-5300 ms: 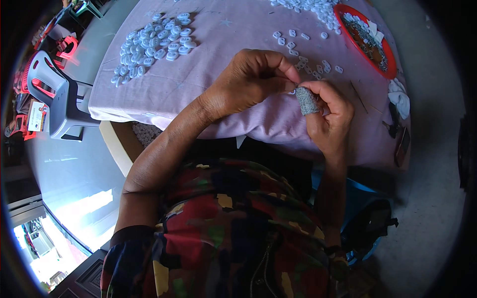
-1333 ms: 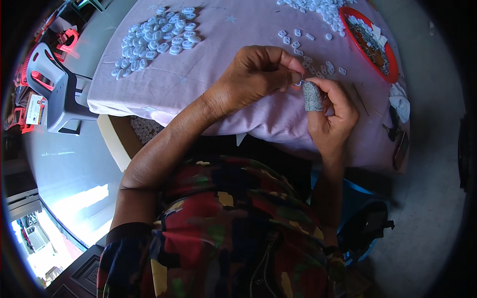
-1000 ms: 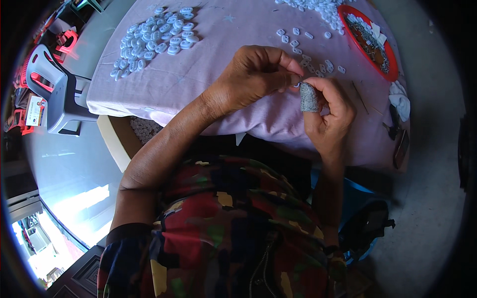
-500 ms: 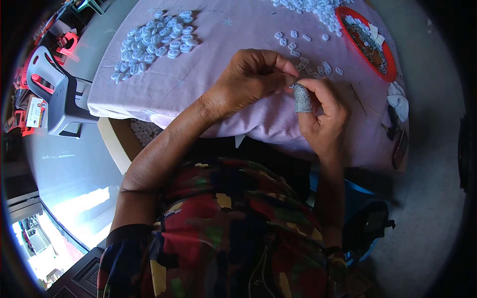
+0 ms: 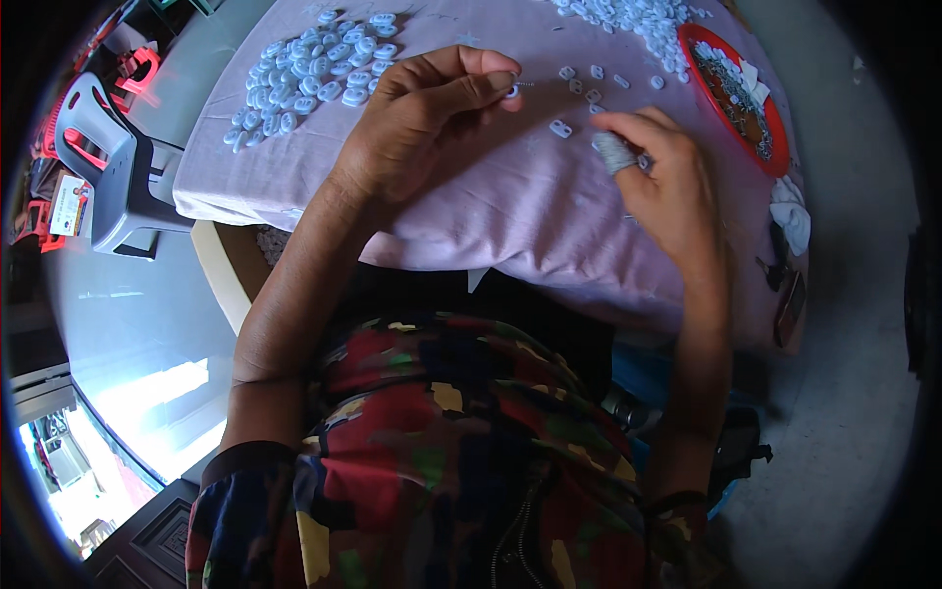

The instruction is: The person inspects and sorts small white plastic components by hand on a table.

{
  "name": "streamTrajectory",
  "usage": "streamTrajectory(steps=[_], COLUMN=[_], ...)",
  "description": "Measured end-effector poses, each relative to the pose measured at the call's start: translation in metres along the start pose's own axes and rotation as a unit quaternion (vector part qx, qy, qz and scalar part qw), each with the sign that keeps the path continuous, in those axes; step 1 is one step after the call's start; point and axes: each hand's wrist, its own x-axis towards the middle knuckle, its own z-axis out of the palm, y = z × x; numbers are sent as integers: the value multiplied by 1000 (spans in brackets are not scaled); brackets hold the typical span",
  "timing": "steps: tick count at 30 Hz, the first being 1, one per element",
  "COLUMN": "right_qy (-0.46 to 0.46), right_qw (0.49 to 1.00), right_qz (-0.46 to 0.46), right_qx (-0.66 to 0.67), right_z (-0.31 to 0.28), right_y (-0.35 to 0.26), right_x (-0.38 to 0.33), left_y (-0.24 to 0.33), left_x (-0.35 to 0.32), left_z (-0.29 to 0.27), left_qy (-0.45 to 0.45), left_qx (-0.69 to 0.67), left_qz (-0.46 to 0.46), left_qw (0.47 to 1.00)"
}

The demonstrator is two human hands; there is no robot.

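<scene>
White piece (image 5: 511, 91), 1 small one, is pinched between thumb and forefinger of the left grip (image 5: 417, 113), with a thin greyish strand (image 5: 526, 84) jutting rightward beside it. Leftmost, well apart from that grip, stands a grey chair (image 5: 120, 187); nearer, a cardboard box (image 5: 218, 265) sits below and left of it, then a heap of white pieces (image 5: 314, 71) just left of it on the pink-covered surface (image 5: 520, 187). Loose white pieces (image 5: 560, 129) lie between the 2 grips. Right grip (image 5: 672, 182), its thumb in a grey cover (image 5: 615, 152), curls near them; I cannot tell whether it holds anything. A red tray (image 5: 777, 137) and white cloth (image 5: 790, 211) lie farther right of it.
</scene>
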Motion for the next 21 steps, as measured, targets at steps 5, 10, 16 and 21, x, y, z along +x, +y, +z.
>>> streamTrajectory(steps=[5, 10, 16, 21], right_qy=[-54, -119, -26, -46], right_qw=[990, 987, 981, 951], right_qz=[-29, -28, 22, 30], right_qx=[-127, -107, -190, -304], right_z=[23, 6, -3, 5], right_y=[-11, -14, 74, 137], right_x=[16, 20, 63, 107], left_y=[1, -7, -3, -5], left_x=[-2, -3, -2, 1], left_z=[0, -9, 1, 5], left_qy=[-10, -10, 6, 9], left_qx=[-35, -28, -33, -40], left_qz=[-11, -7, -21, -35], left_qw=[999, 1000, 999, 999])
